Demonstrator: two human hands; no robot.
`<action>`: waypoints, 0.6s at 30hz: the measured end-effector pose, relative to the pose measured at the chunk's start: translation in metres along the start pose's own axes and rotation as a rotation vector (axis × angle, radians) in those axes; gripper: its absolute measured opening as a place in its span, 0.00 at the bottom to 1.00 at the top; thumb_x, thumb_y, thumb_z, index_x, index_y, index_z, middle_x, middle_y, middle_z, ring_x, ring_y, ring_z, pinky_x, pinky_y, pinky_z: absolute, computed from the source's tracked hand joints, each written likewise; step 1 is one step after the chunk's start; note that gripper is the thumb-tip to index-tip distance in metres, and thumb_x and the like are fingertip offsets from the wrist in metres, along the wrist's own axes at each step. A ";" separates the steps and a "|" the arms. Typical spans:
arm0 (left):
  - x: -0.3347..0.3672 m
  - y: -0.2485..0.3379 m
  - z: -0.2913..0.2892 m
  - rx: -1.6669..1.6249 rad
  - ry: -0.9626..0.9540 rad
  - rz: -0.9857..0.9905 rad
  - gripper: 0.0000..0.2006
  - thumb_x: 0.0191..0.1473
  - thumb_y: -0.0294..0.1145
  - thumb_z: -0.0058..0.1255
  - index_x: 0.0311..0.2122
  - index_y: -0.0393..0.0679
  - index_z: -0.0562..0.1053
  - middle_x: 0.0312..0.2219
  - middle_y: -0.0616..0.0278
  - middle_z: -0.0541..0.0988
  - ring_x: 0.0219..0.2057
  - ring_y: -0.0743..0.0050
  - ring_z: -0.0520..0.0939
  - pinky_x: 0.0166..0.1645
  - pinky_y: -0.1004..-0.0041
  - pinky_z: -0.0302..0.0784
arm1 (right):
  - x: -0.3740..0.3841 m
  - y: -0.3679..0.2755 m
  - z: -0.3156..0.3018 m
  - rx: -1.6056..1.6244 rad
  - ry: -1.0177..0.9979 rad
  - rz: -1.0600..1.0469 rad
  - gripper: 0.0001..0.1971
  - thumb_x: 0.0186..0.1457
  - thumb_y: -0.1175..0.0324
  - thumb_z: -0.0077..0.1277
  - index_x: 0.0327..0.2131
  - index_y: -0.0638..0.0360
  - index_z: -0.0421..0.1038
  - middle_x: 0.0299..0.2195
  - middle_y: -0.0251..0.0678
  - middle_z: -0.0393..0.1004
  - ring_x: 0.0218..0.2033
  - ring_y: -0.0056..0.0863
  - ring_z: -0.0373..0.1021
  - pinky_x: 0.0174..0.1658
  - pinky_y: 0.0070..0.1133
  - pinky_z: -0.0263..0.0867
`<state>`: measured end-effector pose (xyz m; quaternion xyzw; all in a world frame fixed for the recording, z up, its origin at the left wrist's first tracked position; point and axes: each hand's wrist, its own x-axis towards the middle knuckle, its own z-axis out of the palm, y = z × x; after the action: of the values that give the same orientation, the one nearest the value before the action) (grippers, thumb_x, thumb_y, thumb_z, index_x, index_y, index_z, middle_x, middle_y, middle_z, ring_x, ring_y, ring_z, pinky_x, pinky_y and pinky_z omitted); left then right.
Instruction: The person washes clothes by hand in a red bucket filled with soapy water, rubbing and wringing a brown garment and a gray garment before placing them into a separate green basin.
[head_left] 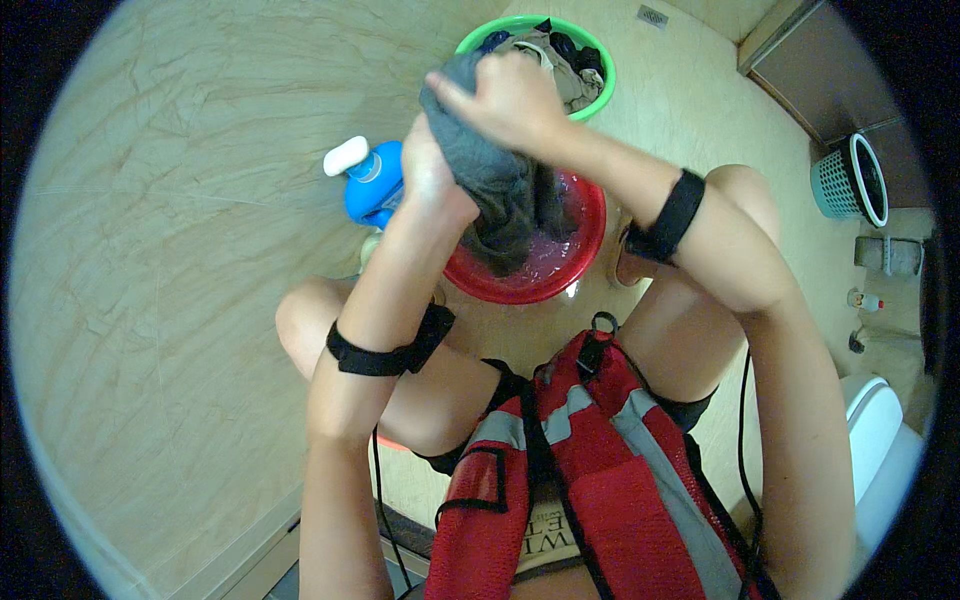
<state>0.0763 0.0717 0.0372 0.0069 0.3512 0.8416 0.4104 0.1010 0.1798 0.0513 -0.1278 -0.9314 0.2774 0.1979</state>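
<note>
A dark grey wet piece of clothing (490, 190) hangs from both my hands over a red basin (520, 293). Its lower end reaches down into the water, which has some foam on it. My right hand (515, 95) is closed round the upper part of the cloth, with the thumb toward the left. Lower and to the left, my left hand (430, 165) grips the cloth's edge; most of its fingers are hidden behind the fabric. Just left of that hand stands a blue plastic bottle (375, 185) with a white top.
Beyond the basin, a green tub (608, 90) holds several dark and beige clothes. A pale wall (200, 200) rises close on the left. At the right are a light-blue laundry basket (835, 185) and a white toilet (868, 410). My knees flank the basin.
</note>
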 end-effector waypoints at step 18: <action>-0.011 0.053 -0.017 0.332 0.083 0.011 0.30 0.53 0.57 0.32 0.43 0.37 0.67 0.39 0.52 0.74 0.42 0.54 0.73 0.52 0.59 0.62 | -0.039 0.040 0.014 0.973 -0.676 0.132 0.23 0.49 0.58 0.54 0.44 0.63 0.67 0.41 0.35 0.71 0.44 0.23 0.65 0.50 0.22 0.59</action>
<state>0.0421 0.0323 0.0592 0.0420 0.5020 0.7736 0.3844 0.1347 0.1924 0.0056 0.0154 -0.6988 0.7093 -0.0912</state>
